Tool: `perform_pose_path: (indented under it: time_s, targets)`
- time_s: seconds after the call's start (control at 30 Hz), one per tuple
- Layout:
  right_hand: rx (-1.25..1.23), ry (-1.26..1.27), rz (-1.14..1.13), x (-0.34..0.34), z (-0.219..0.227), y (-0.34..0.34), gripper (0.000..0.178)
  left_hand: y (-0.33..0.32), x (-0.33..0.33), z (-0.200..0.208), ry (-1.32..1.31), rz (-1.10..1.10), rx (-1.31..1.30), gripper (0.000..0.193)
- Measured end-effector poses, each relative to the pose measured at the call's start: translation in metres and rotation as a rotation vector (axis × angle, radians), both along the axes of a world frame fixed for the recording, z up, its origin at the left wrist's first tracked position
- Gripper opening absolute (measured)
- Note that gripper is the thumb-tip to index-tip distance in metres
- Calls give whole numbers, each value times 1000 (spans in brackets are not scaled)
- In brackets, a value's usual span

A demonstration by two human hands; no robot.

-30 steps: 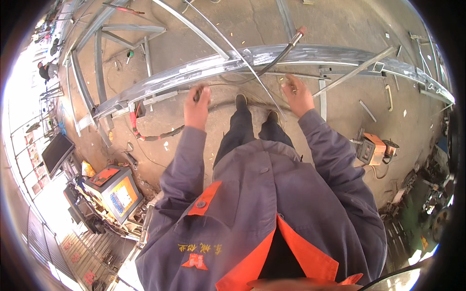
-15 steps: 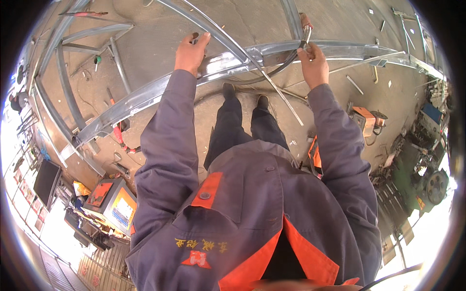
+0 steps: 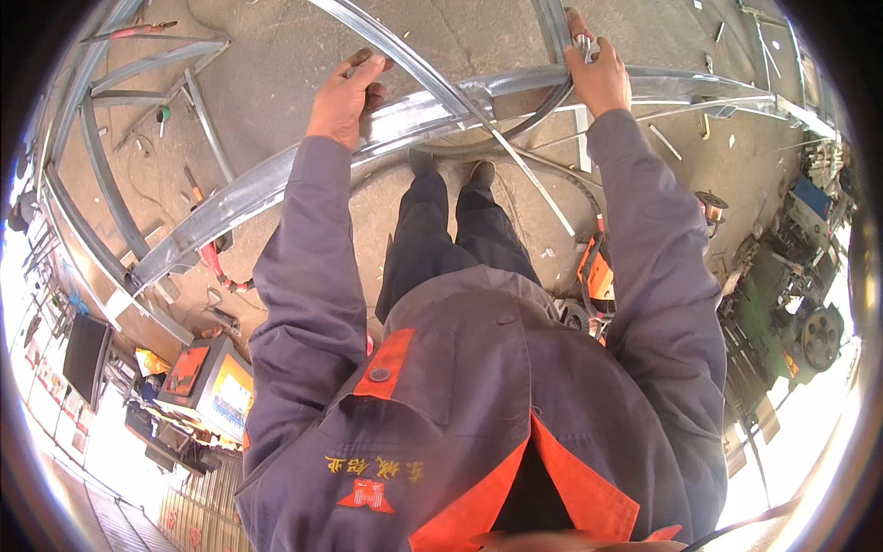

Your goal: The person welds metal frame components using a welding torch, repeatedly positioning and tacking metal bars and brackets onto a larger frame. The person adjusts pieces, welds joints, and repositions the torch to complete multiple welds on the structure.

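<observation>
My right hand (image 3: 602, 77) is closed on a welding torch, at the metal spring sleeve (image 3: 582, 44) where its cable begins. Most of the torch's handle and its tip are hidden behind my fingers. From it a dark cable (image 3: 543, 115) curves down and left, passing the long metal beam (image 3: 418, 124). My left hand (image 3: 340, 103) is over that beam, fingers bent and apart, with nothing visible in them; whether they touch the metal I cannot tell. A thin metal strip (image 3: 529, 170) slants across the beam between my hands.
To the left stands a welded metal frame (image 3: 106, 175). Red-handled clamps or tools (image 3: 213, 262) lie beneath the beam. An orange machine (image 3: 596, 271) sits near my right forearm, with a wire spool (image 3: 710, 207) beyond it. Green machinery (image 3: 791, 331) stands at the far right.
My right hand has shifted up with the torch. The left hand has moved a little left, its fingers more bent. The view has shifted slightly, and my right sleeve now covers an orange box.
</observation>
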State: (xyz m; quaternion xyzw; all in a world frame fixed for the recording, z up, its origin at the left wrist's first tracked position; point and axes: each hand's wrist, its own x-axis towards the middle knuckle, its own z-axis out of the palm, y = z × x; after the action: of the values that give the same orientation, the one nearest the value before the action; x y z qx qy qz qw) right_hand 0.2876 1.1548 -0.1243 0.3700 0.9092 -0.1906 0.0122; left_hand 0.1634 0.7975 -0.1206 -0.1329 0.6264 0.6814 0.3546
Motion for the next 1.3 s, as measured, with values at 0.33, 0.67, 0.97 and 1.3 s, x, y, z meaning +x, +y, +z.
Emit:
perform_pose_path:
  time_s: [0.33, 0.67, 0.97, 1.3]
  targets:
    - [-7, -266, -26, -31, -1, 24, 69, -12, 56, 36, 770, -505, -688, 60]
    - [-523, 535, -176, 59, 71, 16, 55, -16, 75, 31, 1286, -689, -857, 65]
    - [-1010, 648, -375, 209, 118, -1, 58, 19, 44, 34, 1367, -961, -814, 92]
    - [-989, 304, -321, 252, 48, -91, 34, 25, 36, 33, 1403, -1053, -797, 89]
